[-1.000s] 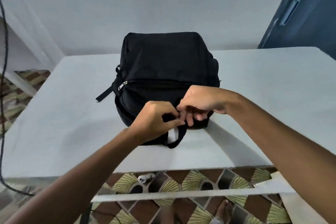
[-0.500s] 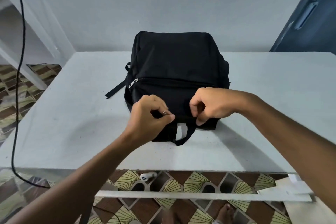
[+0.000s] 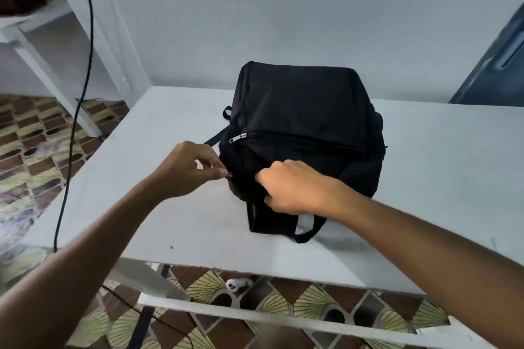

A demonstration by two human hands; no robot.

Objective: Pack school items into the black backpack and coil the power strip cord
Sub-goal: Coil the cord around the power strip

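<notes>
- Head view: left hand [image 3: 188, 170] has travelled from the bag's middle to its left corner, thumb and finger pinched on a small zipper pull [image 3: 229, 176]; right hand [image 3: 295, 188] grips the black backpack [image 3: 306, 119], which lies on the white table [image 3: 439, 156].
- Judgement: keep the fabric taut beside the slider; pull steadily along the track, not upward.

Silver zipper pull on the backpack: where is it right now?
Head view: the silver zipper pull sits at the black backpack's upper left corner, above the left hand.

Black backpack [image 3: 306, 110] on a pale grey table [image 3: 439, 167]; brown-and-yellow fan-patterned floor tiles [image 3: 312, 303].
</notes>
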